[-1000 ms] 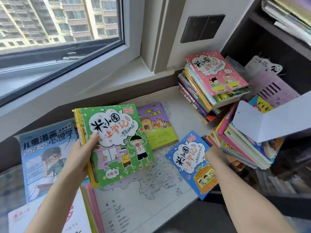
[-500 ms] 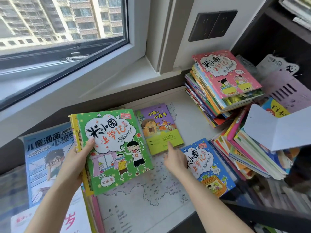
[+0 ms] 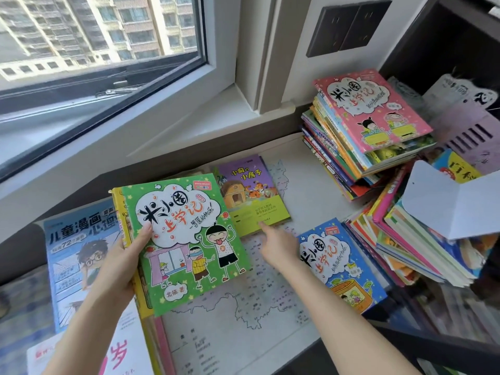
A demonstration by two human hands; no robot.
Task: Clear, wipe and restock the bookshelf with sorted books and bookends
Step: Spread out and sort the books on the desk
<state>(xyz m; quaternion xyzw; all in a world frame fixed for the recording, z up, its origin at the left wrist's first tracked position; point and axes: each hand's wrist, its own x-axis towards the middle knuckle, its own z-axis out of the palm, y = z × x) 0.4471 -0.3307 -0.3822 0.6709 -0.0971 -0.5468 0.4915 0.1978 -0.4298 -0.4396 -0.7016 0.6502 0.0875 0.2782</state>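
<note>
Books are still off the bookshelf [image 3: 443, 58] and lie sorted by kind on a big map [image 3: 243, 334] below the window. The left hand [image 3: 121, 263] holds a green book [image 3: 186, 239] with a yellow one under it, thumb pressed on the cover and fingers curled beneath, just as it did a second ago.

What has changed is the right hand [image 3: 278, 246]. A second ago it rested on the blue book [image 3: 341, 266] beside the slanted pile [image 3: 411, 239]. It has since left that book flat on the map and crossed over to the purple book [image 3: 251, 193]. Its forefinger is now stretched out straight and touches that book's lower edge. The other fingers are tucked behind the back of the hand, and it grips nothing.

That suggests the sorting step is not finished: the blue book looks passed over for the moment and the purple one is likely next to be drawn in. The green, blue and pink covers on the tall stack [image 3: 362, 131] share one series design, while the purple one differs, so it probably belongs in another group. Restocking the shelf has not begun
</note>
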